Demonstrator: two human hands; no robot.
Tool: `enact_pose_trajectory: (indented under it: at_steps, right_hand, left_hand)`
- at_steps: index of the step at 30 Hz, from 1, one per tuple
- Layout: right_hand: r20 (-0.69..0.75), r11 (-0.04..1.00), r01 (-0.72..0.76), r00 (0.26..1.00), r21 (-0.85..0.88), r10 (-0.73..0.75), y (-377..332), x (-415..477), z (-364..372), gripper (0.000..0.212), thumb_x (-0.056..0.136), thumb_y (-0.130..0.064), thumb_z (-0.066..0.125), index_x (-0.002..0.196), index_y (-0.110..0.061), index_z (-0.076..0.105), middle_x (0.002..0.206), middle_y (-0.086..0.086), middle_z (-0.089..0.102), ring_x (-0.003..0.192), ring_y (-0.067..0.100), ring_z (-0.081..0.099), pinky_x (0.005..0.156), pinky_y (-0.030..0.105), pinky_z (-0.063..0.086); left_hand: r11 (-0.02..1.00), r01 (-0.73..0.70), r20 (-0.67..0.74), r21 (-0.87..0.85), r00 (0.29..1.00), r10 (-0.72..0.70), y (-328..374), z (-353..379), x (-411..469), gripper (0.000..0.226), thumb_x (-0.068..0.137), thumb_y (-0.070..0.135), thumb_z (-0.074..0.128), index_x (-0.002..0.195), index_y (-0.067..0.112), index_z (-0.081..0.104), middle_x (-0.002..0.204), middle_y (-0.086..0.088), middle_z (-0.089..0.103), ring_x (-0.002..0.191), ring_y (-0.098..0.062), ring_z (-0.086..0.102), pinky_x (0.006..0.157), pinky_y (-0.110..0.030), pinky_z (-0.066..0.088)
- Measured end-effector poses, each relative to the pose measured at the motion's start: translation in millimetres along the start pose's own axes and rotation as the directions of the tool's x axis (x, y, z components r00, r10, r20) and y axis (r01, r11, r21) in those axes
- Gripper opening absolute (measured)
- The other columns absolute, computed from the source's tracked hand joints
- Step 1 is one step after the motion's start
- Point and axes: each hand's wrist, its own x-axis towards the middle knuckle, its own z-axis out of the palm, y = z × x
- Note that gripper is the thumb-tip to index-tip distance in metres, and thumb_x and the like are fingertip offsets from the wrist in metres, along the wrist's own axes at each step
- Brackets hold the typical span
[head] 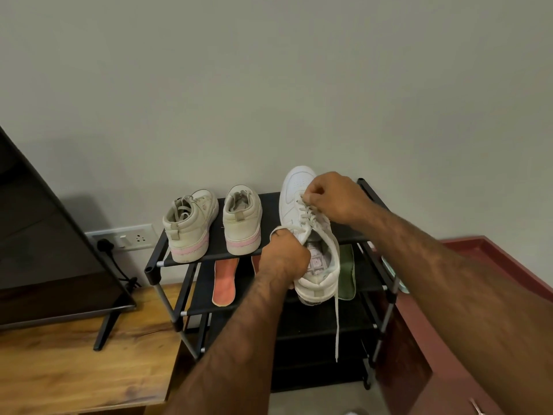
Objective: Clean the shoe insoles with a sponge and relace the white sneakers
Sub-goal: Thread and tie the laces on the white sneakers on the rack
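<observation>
A white sneaker (pixel 294 193) is held above the right part of the black shoe rack (pixel 215 253), toe pointing up and away. My left hand (pixel 284 259) grips its heel side by the collar. My right hand (pixel 335 199) pinches the lace (pixel 308 214) near the lowest eyelets by the toe. One loose lace end (pixel 337 324) hangs down past the heel. An orange insole (pixel 224 283) and a green insole (pixel 347 271) lie on the rack's second shelf. No sponge is in view.
Two cream sneakers with pink soles (pixel 191 226) (pixel 242 223) stand on the rack's top shelf. A dark screen on a stand (pixel 45 250) sits on a wooden table (pixel 74 369) at left. A wall socket (pixel 128 238) is behind. A maroon cabinet (pixel 449 339) stands at right.
</observation>
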Motion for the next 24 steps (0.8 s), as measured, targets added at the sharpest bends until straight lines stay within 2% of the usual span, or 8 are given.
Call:
enact_pose_trajectory:
  at_steps: [5,9,12,15,17,19,22,24]
  right_hand:
    - [0.056,0.994,0.104,0.993,-0.042,-0.101,22.1,-8.7,1.7,0.018,0.094,-0.015,0.07,0.105,-0.024,0.08,0.106,-0.009,0.077,0.099,0.009,0.069,0.095,0.03,0.053]
    - [0.082,0.881,0.259,0.966,-0.397,-0.247,22.1,-12.6,8.1,0.022,0.1,-0.02,0.056,0.114,-0.023,0.072,0.111,0.001,0.073,0.096,0.022,0.065,0.084,0.035,0.052]
    - [0.094,0.785,0.308,0.947,-0.537,-0.308,21.0,-12.1,14.1,0.017,0.103,-0.023,0.049,0.114,-0.019,0.061,0.102,0.003,0.064,0.082,0.022,0.055,0.07,0.034,0.04]
    - [0.071,0.798,0.296,0.949,-0.526,-0.306,23.4,-8.8,14.6,0.018,0.104,-0.026,0.047,0.112,-0.02,0.062,0.102,0.003,0.066,0.081,0.022,0.056,0.07,0.034,0.04]
    - [0.058,0.849,0.273,0.959,-0.453,-0.277,25.4,-8.4,12.9,0.022,0.102,-0.024,0.049,0.113,-0.024,0.068,0.106,0.002,0.071,0.09,0.022,0.062,0.075,0.034,0.047]
    - [0.061,0.874,0.253,0.966,-0.416,-0.251,26.4,-10.7,12.6,0.026,0.1,-0.023,0.052,0.116,-0.028,0.071,0.112,-0.001,0.073,0.098,0.023,0.066,0.083,0.035,0.052]
    - [0.044,0.857,0.231,0.97,-0.46,-0.238,27.6,-9.0,13.7,0.022,0.099,-0.024,0.054,0.113,-0.029,0.07,0.109,-0.001,0.072,0.095,0.022,0.066,0.08,0.037,0.053]
    - [0.041,0.822,0.237,0.967,-0.518,-0.253,27.0,-7.2,15.5,0.017,0.099,-0.023,0.055,0.111,-0.024,0.067,0.105,0.0,0.07,0.089,0.022,0.063,0.074,0.035,0.049]
  left_hand:
    - [1.0,-0.017,-0.02,0.026,1.0,0.017,-3.4,0.8,2.8,0.053,0.092,0.021,0.057,0.139,0.001,0.042,0.142,-0.017,0.052,0.124,-0.038,0.058,0.097,-0.041,0.05]
    - [0.998,-0.023,-0.023,0.054,0.999,0.024,-4.8,1.9,6.5,0.052,0.095,0.02,0.056,0.14,0.0,0.04,0.145,-0.017,0.049,0.127,-0.037,0.056,0.091,-0.037,0.047]
    - [0.997,-0.021,-0.029,0.074,0.999,0.023,-4.1,1.8,6.4,0.05,0.095,0.016,0.057,0.139,0.0,0.041,0.142,-0.016,0.051,0.124,-0.036,0.057,0.074,-0.031,0.048]
    - [0.998,-0.019,-0.028,0.064,0.999,0.021,-3.7,1.4,6.5,0.048,0.095,0.015,0.056,0.138,0.001,0.041,0.141,-0.015,0.051,0.12,-0.037,0.059,0.052,-0.024,0.042]
    - [0.999,-0.014,-0.022,0.049,1.0,0.015,-3.7,0.5,8.7,0.047,0.095,0.014,0.054,0.138,0.001,0.04,0.138,-0.016,0.052,0.118,-0.038,0.061,0.049,-0.026,0.045]
    - [0.998,-0.014,-0.022,0.06,1.0,0.015,-4.2,0.3,9.3,0.047,0.096,0.015,0.054,0.139,0.001,0.041,0.139,-0.016,0.053,0.119,-0.038,0.06,0.059,-0.031,0.051]
    - [0.995,-0.03,-0.033,0.091,0.999,0.034,-6.2,2.3,7.5,0.05,0.096,0.021,0.056,0.139,0.0,0.04,0.143,-0.017,0.051,0.125,-0.038,0.057,0.095,-0.043,0.053]
    - [0.996,-0.032,-0.034,0.086,0.999,0.035,-6.9,3.2,6.7,0.05,0.096,0.022,0.056,0.139,0.001,0.041,0.142,-0.017,0.051,0.124,-0.038,0.058,0.099,-0.042,0.05]
